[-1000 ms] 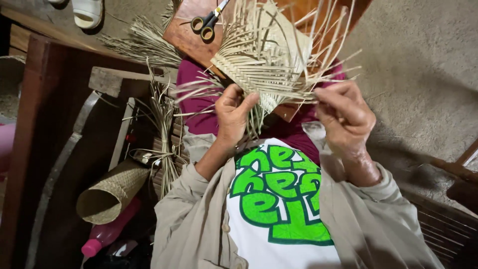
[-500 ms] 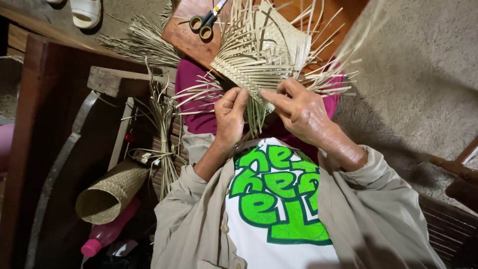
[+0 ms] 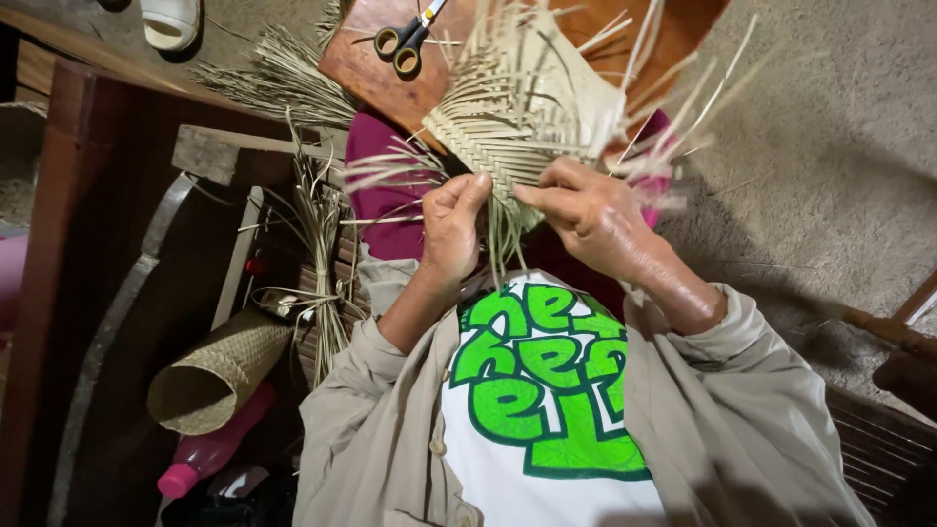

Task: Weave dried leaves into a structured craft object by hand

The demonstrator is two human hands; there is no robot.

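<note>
Since a second ago my right hand [image 3: 595, 220] has come in from the outer strands to the braided edge of the woven straw piece [image 3: 522, 117], and now meets the left hand [image 3: 451, 229] there; the loose strand ends on the right are blurred, so they are moving.

Left hand: fingers curled shut, pinching the edge of the weave between thumb and forefinger, I judge to keep the plait tight. Right hand: forefinger extended along the same edge, the other fingers folded over a few strands.

The piece rests partly on the wooden board [image 3: 366, 73] across the lap, which gives it backing; it lies directly above both hands, touching them at its near edge.

Scissors [image 3: 405, 44] lie on the board beyond the weave. A straw bundle [image 3: 317, 244] and a rolled woven mat [image 3: 215, 376] are to the left, well apart.
</note>
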